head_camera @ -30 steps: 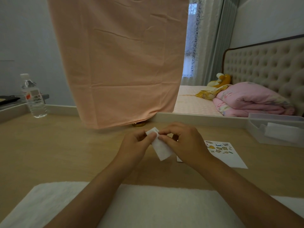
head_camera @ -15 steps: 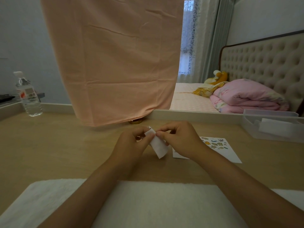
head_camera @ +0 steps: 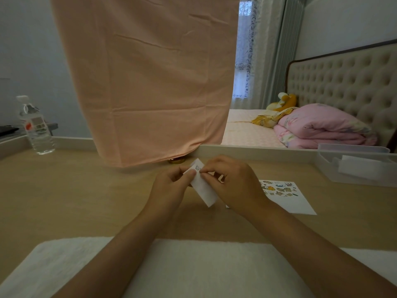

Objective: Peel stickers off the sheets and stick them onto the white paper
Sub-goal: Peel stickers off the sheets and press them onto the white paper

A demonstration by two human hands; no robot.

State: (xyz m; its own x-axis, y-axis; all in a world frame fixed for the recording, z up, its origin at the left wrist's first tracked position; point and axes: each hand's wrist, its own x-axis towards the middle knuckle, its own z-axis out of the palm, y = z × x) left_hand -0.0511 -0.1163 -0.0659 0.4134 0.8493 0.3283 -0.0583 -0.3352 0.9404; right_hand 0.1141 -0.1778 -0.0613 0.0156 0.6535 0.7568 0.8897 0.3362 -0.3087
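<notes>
Our left hand gripped the sheet; our right hand pinched 1 sticker. The paper, toward the table's right edge, already carried many stickers; we judged more remained.

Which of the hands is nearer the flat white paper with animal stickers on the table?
Right. The right hand overlaps the left edge of the flat white paper; the left hand is farther left.
</notes>
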